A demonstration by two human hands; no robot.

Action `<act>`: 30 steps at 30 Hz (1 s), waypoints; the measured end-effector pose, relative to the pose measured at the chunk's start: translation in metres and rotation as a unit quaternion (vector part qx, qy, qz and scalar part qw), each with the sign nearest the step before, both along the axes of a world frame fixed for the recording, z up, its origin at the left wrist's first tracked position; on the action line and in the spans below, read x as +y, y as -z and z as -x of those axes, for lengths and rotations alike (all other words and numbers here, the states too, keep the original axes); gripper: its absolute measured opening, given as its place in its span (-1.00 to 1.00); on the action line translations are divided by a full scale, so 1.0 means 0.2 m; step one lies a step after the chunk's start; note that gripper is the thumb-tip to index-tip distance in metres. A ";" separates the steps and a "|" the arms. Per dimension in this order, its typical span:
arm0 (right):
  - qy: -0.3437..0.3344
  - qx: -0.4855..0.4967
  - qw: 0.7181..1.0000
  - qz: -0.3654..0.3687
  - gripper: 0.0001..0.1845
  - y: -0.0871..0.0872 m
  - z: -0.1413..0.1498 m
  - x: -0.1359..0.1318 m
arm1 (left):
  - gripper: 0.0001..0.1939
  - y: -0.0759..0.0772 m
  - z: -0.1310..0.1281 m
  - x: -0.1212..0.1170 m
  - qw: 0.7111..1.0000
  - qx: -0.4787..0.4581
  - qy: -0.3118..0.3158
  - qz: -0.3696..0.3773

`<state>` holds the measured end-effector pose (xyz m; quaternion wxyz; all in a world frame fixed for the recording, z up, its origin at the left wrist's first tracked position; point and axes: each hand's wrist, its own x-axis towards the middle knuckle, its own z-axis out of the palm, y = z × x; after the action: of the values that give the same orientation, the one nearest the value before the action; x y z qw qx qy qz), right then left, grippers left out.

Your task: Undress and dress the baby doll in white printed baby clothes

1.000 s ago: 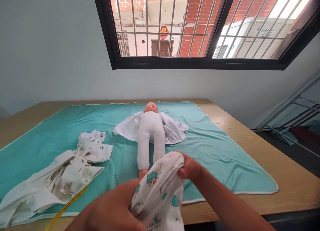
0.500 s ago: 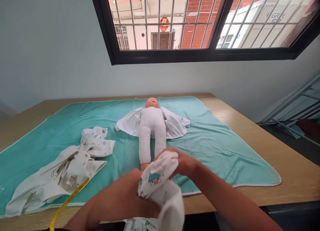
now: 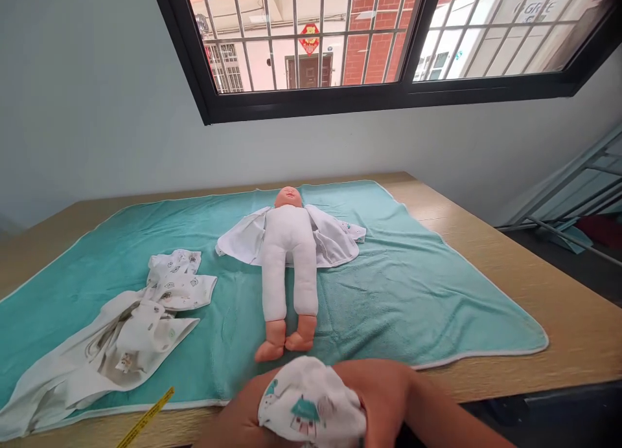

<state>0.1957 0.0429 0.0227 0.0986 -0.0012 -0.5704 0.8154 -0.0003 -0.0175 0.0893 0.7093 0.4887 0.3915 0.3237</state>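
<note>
A baby doll (image 3: 290, 260) lies on its back on a teal towel (image 3: 413, 286), with an opened white garment (image 3: 335, 244) spread under its torso. At the bottom edge of the view both my hands bunch up a white printed baby garment (image 3: 311, 406). My left hand (image 3: 238, 422) grips it from the left, and my right hand (image 3: 383, 396) grips it from the right. Both hands are closed on the cloth, just in front of the doll's feet (image 3: 286, 344).
More white printed baby clothes (image 3: 131, 331) lie in a heap on the towel's left side. A yellow measuring tape (image 3: 146, 422) crosses the near table edge. The wooden table (image 3: 558, 305) meets a wall under a barred window. Metal frames stand at the right.
My hands drew the printed garment back toward me and lower, so the doll's feet now show. The view shifted a little to the right.
</note>
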 end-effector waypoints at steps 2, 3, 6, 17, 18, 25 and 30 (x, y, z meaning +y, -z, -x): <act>-0.117 -0.021 0.992 -0.041 -0.30 0.01 0.00 0.04 | -0.58 -0.04 -0.02 0.00 0.996 0.072 0.047 -0.018; -0.147 -0.025 0.988 -0.042 -0.32 0.01 0.03 0.05 | -0.64 -0.06 -0.03 -0.01 0.992 0.112 0.058 -0.026; -0.123 -0.030 0.991 -0.041 -0.35 -0.07 0.10 0.05 | -0.67 -0.14 -0.02 -0.01 0.981 0.183 0.039 -0.052; 0.225 0.032 0.945 0.237 -0.61 -0.12 0.12 -0.06 | -0.50 -0.07 0.01 0.02 0.983 0.099 -0.154 0.015; 0.215 0.045 0.943 0.251 -0.59 -0.10 0.14 -0.08 | -0.49 -0.05 0.00 0.02 0.982 0.044 -0.178 0.040; 0.361 -0.091 0.926 0.056 -0.62 -0.08 0.07 -0.10 | -0.55 0.12 -0.06 0.00 0.986 -0.018 -0.158 0.047; 0.500 -0.202 0.807 -0.242 -0.90 -0.08 0.03 -0.03 | -0.74 0.15 -0.09 0.11 0.968 0.146 -0.200 -0.038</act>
<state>0.1893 0.0363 0.0393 0.3724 -0.4265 -0.6767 0.4706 0.0181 0.0047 0.0585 0.5466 0.4691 0.5678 0.3986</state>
